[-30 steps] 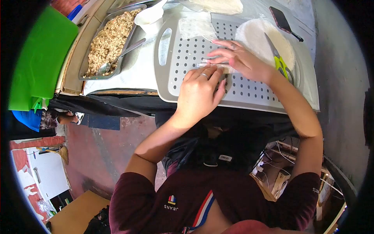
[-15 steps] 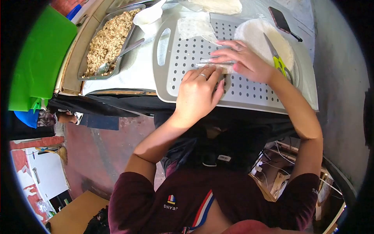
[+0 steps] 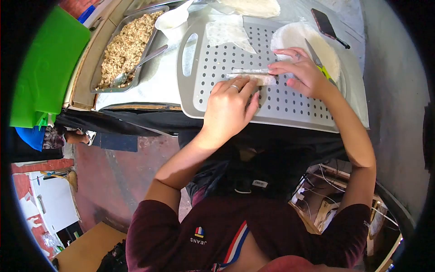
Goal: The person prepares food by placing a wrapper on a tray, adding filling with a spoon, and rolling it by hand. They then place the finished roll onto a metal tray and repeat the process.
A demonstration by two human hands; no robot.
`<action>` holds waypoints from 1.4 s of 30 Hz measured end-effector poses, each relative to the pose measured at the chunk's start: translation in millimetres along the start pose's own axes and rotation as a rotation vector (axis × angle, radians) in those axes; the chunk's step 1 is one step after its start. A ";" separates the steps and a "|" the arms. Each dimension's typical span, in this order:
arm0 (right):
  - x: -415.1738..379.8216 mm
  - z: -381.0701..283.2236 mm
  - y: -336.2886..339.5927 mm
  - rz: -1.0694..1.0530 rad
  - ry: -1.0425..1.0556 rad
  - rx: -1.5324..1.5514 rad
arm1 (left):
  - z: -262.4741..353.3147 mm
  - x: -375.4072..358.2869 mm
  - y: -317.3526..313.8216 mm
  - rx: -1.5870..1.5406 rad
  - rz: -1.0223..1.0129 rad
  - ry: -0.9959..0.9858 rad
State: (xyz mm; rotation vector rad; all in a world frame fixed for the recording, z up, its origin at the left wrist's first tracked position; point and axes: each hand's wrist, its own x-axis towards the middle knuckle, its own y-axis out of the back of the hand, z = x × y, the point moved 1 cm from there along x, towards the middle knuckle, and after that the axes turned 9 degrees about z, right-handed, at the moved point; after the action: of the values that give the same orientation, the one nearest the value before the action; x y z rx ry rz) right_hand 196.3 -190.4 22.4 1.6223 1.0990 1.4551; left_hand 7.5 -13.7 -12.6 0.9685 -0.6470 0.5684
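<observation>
A partly rolled spring roll in a thin, pale wrapper lies on the grey perforated tray. My left hand grips the left part of this roll with its fingertips, thumb held apart; its fingers hide that end. Just off the right end is my right hand, fingers spread and nothing in them. Behind both hands, a loose piece of wrapper lies on the tray. Round wrapper sheets are stacked to the right, with green-handled scissors on top, partly covered by my right hand.
To the left stands a metal pan of crumbly filling with a spoon in it. A white cup is beside it. More wrappers lie at the back. A phone and a dark pen-like item are at back right.
My right hand has moved right, off the roll, uncovering its right end. My left hand stays on the roll, nearly still.
</observation>
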 end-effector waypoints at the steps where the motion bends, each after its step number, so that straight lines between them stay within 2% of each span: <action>1: 2.3 -3.7 0.1 0.029 -0.020 0.016 | 0.1 -0.1 0.3 -0.001 0.000 0.000; 5: 13.2 -18.6 -12.0 0.123 -0.063 0.050 | -0.3 3.7 2.6 -0.051 -0.033 0.022; 8: 14.0 -18.4 -17.1 0.121 -0.063 -0.065 | -4.1 8.2 4.1 -0.033 -0.086 0.038; 14: 11.3 -33.3 -25.1 0.271 -0.052 -0.087 | -26.4 25.6 -1.7 0.033 -0.217 -0.018; 19: 12.5 -34.3 -32.1 0.285 -0.157 -0.068 | -38.1 43.4 -6.4 -0.036 -0.294 -0.051; 23: 19.8 -34.6 -34.8 0.317 -0.200 -0.051 | -36.9 55.4 -9.9 -0.100 -0.341 0.062; 29: 21.9 -27.5 -43.1 0.316 -0.199 -0.069 | -41.9 59.2 -10.9 0.016 -0.244 -0.219; 32: 20.3 -27.8 -50.6 0.327 -0.208 -0.171 | -40.6 59.4 -6.3 0.040 -0.300 -0.261; 35: 21.4 -28.3 -45.2 0.321 -0.157 -0.077 | -43.7 59.9 -5.8 0.076 -0.329 -0.263; 38: 23.0 -20.7 -44.9 0.285 -0.214 0.170 | -54.1 64.5 -9.5 0.005 -0.383 -0.231; 41: 29.1 -6.6 -47.8 0.256 -0.227 0.182 | -69.2 73.3 -16.4 -0.024 -0.473 -0.153; 42: 31.2 -5.2 -46.4 0.236 -0.293 0.242 | -72.6 79.0 -16.3 -0.066 -0.530 -0.099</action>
State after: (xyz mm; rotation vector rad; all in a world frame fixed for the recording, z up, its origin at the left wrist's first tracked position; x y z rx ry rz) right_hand 185.0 -143.3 -6.0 2.1190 0.9686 1.2076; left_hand 90.0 54.6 5.3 1.0591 -0.4647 0.0309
